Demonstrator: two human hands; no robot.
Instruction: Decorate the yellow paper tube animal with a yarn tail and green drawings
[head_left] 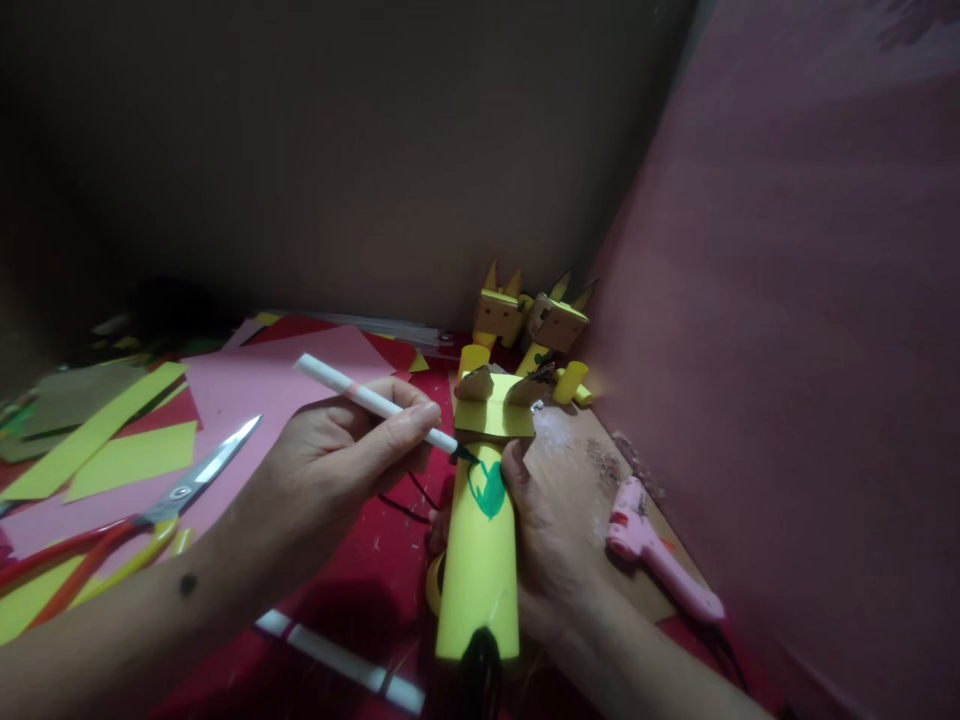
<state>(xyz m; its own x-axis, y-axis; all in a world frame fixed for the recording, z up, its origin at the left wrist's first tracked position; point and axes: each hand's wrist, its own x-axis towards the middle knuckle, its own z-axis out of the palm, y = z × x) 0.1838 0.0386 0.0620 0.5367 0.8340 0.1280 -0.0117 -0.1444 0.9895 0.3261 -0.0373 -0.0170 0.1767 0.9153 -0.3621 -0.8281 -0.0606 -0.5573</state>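
The left hand [352,440], as I see it from here, pinches a white marker [375,402], its dark tip at a green heart-shaped patch [491,492]; the right hand [547,530] clasps the smooth yellow tube figure [476,570] over the red tabletop [375,560], most fingers hidden behind it. I can't identify the dark object [481,672] at its lower end. A dim wall [360,150] meets a pink wall [787,300]. Rough-edged brown ears [475,384] top the figure.

Your left forearm [217,565] slants in from the lower left, your left grip [360,435] pinched, thumb extended forward; your right forearm [637,645] enters from the lower right, your right grip [541,525] curled, thumb pointing up.
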